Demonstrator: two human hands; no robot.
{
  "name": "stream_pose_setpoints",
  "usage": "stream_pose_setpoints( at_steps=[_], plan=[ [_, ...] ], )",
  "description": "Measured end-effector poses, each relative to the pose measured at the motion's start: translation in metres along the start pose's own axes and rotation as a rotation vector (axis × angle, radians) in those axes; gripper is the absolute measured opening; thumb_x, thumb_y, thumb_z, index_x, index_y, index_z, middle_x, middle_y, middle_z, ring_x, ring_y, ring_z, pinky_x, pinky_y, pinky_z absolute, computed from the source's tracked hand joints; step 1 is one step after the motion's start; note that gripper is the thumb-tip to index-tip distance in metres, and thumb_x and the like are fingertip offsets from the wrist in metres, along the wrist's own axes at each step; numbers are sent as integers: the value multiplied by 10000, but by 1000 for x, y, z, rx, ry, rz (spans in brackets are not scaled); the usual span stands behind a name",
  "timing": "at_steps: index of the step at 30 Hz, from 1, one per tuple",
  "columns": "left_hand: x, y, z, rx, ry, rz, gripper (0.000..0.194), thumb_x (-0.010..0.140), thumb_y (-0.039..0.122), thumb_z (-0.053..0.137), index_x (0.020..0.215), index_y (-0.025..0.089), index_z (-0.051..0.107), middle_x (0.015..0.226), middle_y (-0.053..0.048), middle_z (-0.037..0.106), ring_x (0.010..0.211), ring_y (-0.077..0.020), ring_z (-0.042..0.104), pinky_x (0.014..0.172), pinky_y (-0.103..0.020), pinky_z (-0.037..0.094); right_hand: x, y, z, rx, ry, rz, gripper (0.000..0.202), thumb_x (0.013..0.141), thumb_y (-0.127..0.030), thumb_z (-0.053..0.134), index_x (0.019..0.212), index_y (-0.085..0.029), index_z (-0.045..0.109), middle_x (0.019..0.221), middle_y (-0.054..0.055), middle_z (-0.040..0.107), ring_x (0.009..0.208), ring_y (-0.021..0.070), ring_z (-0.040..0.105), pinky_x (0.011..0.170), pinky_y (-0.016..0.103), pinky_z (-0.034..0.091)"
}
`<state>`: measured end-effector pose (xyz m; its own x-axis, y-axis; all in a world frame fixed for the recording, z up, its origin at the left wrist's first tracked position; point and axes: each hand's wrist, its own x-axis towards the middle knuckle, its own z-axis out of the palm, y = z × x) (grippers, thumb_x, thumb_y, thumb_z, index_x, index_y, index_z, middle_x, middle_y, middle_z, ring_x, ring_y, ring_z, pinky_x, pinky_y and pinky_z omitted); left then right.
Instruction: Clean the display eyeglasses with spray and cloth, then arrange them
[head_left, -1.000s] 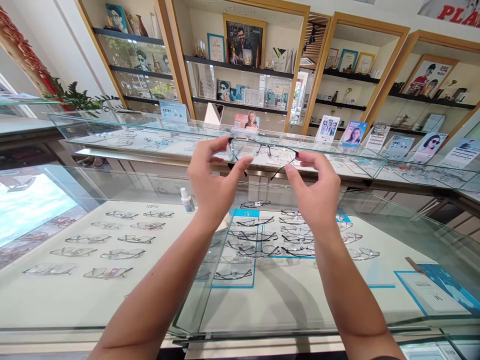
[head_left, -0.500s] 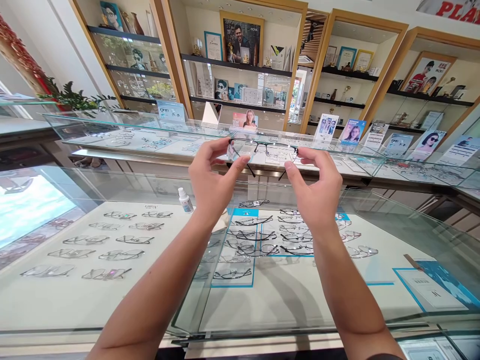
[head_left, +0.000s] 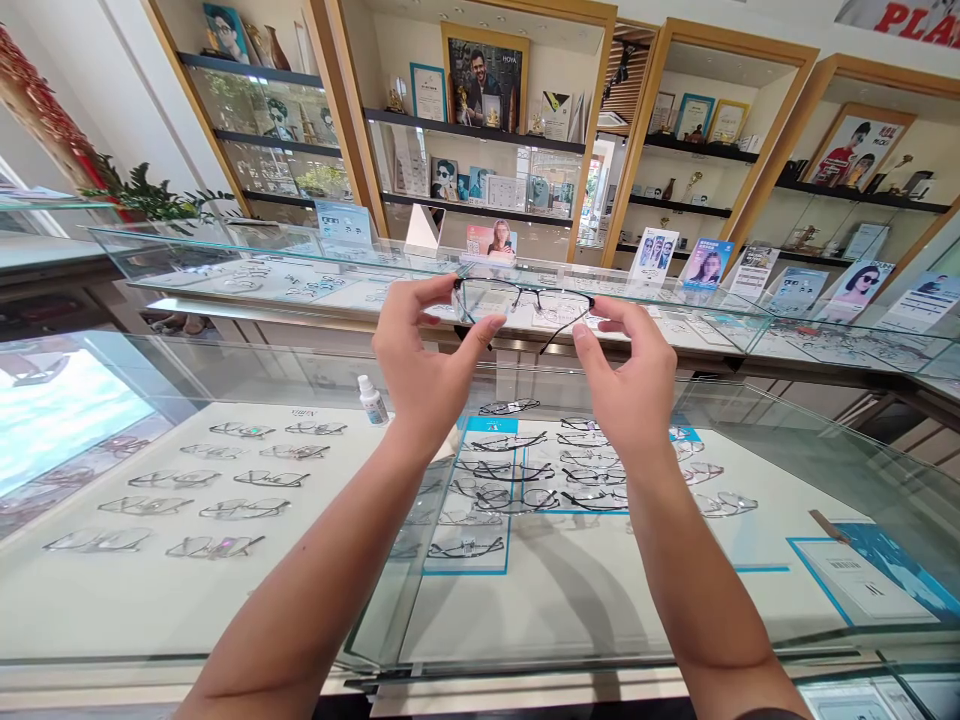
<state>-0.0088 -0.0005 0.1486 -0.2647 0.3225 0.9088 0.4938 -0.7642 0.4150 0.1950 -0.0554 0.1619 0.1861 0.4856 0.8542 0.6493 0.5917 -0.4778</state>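
A pair of eyeglasses (head_left: 527,300) with a thin dark top rim and clear lenses is held up above the glass counter. My left hand (head_left: 427,350) pinches its left end between thumb and fingers. At the other end, my right hand (head_left: 630,365) grips the corner near the hinge, thumb below and fingers behind. Both temples hang down and away beneath the lenses. Under my forearms, rows of dark-framed glasses (head_left: 502,470) lie inside the case. A small white spray bottle (head_left: 372,402) stands left of my left wrist.
The near display case (head_left: 525,625) has glass walls and a glass top. Several lighter frames (head_left: 236,508) lie in its left section. Beyond stands another glass counter (head_left: 300,300) with upright cards (head_left: 705,264). Wooden shelves (head_left: 480,140) and a plant (head_left: 150,193) are behind.
The eyeglasses have tilted slightly and shifted a little left, with both temples now pointing more to the left. My hands moved slightly with them and kept their hold.
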Motion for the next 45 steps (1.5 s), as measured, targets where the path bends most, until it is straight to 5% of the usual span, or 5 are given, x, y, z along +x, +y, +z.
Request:
stream_pose_setpoints(
  at_steps=[24,38,45],
  plan=[
    [-1,0,0,-7,17,49,491,841,506,903,1222,267,707,1164,-60,752,1099,-244,720,876,-390,602,0,-4,0,13,11,29,218,983,-287,684,1199,-270,702,1220,62,784,1064,264,729,1010,518,527],
    [0,-10,6,-130,-72,-61,513,856,544,877,1242,250,708,1211,-82,777,1081,-238,756,847,-376,629,1,-4,0,75,86,-81,205,981,-271,710,1185,-267,687,1180,58,736,1017,235,713,965,468,568],
    [-2,-8,6,-71,-9,30,562,836,488,901,1300,269,670,1295,-86,733,1204,-266,718,897,-406,641,-1,0,6,112,68,-91,228,988,-251,695,1214,-278,681,1222,69,748,1132,260,711,986,492,585]
  ],
)
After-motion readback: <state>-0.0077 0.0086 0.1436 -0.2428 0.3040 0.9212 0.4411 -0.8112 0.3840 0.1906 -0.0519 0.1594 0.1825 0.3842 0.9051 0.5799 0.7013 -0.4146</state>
